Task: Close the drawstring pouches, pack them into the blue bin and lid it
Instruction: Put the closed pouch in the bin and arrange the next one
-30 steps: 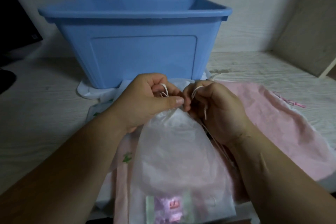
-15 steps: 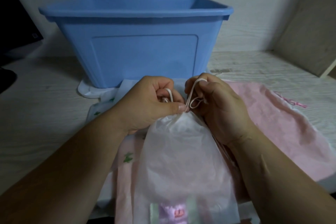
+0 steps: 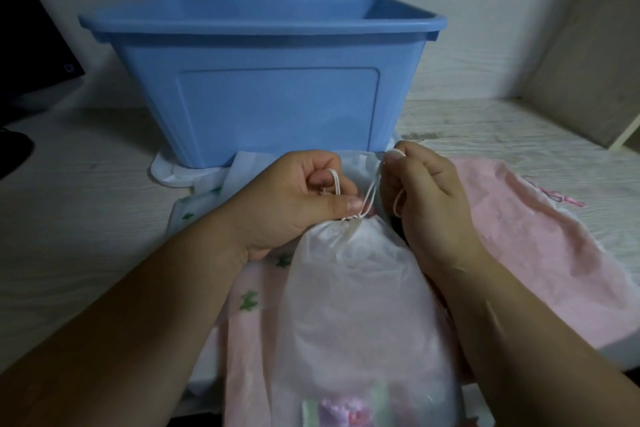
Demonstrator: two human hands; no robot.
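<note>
A see-through white plastic pouch (image 3: pixel 349 288) held by its strings, just in front of an open blue plastic bin (image 3: pixel 270 87).
The left hand (image 3: pixel 294 198) curls its fingers round one thin white string loop (image 3: pixel 334 180). The pouch top is bunched shut between the hands. The right hand (image 3: pixel 426 204) pinches the other loop. A flat pink cloth pouch (image 3: pixel 540 236) lies on the table (image 3: pixel 86 218) to the right.

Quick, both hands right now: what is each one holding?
Left hand: holding a loop of the drawstring at the neck of the translucent pouch.
Right hand: pinching the drawstring's other strand.
</note>
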